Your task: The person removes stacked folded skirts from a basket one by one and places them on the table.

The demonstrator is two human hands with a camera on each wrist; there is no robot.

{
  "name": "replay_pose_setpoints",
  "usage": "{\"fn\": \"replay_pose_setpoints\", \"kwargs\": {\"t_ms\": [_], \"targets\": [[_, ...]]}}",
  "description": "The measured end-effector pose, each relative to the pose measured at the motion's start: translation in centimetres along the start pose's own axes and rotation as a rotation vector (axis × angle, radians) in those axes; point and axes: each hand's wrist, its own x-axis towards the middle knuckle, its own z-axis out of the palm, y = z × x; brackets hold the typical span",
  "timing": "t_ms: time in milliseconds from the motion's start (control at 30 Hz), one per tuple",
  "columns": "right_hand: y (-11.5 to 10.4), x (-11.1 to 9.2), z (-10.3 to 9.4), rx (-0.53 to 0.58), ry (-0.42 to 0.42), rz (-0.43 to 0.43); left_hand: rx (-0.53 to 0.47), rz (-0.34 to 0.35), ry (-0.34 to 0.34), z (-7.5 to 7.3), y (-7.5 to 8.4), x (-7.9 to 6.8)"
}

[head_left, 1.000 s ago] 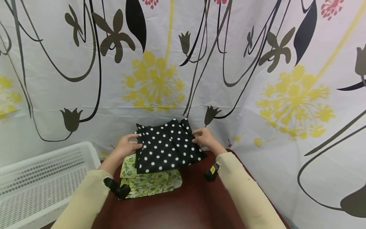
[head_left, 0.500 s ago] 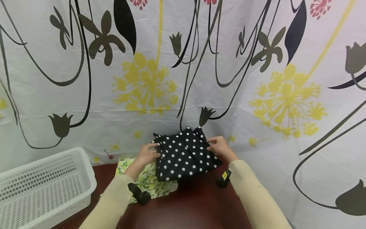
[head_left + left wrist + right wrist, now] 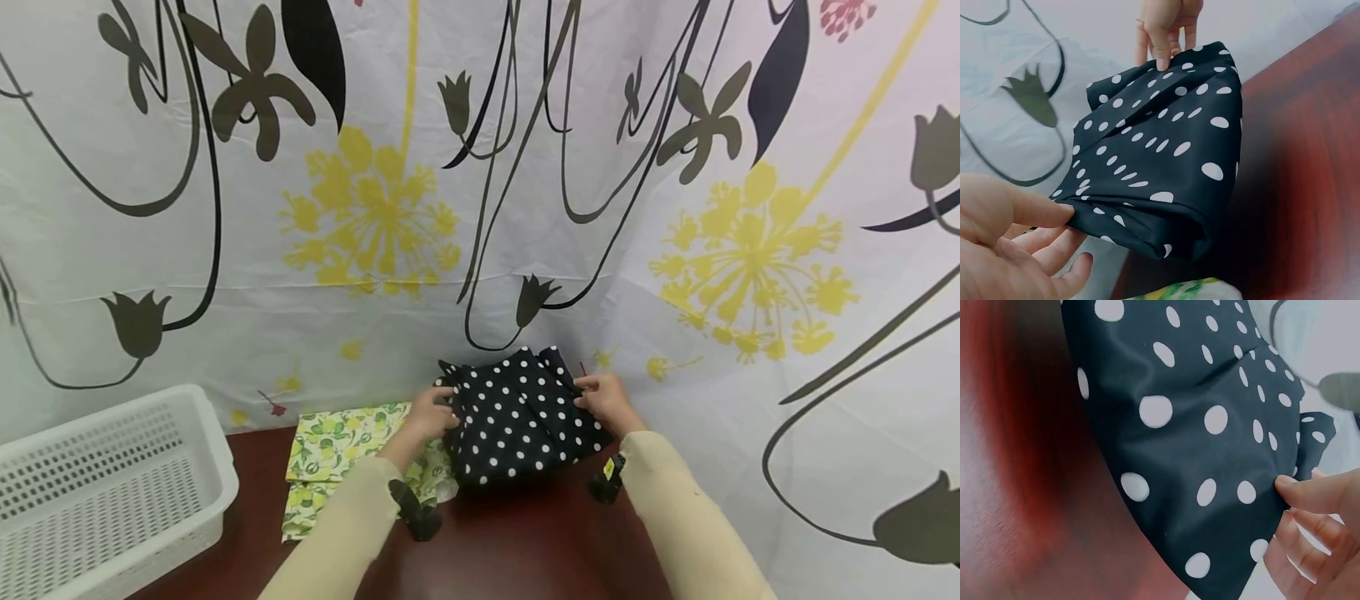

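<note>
A folded black cloth with white polka dots (image 3: 517,417) hangs between my two hands, close over the dark red table at the back. My left hand (image 3: 433,415) pinches its left edge; in the left wrist view thumb and fingers grip the folded layers of the polka-dot cloth (image 3: 1154,137). At the opposite edge, my right hand (image 3: 606,403) pinches the fabric, the thumb on top in the right wrist view. Left of it lies a folded cloth with a yellow and green lemon print (image 3: 330,442), partly hidden behind my left forearm.
A white perforated plastic basket (image 3: 112,492) stands at the left on the dark red table (image 3: 510,550). Behind the table hangs a white curtain with printed flowers (image 3: 360,333), which also runs along the right side.
Both hands have carried the polka-dot cloth to the right, off the lemon-print cloth, which now shows more of its top. The head view has shifted slightly.
</note>
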Motion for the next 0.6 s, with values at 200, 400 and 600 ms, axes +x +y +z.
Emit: {"fn": "replay_pose_setpoints", "kwargs": {"t_ms": [200,400,600], "targets": [[1.7,-0.5,-0.1,-0.071,0.087,0.022,0.061,0.014,-0.044,2.2,-0.9,0.4],[3.1,-0.8,0.2,-0.108,0.153,0.092,-0.03,-0.055,-0.145,3.4,-1.9,0.5],[4.4,-1.2,0.9,-0.149,0.179,0.155,-0.03,-0.104,-0.172,4.3,-2.9,0.6]]}}
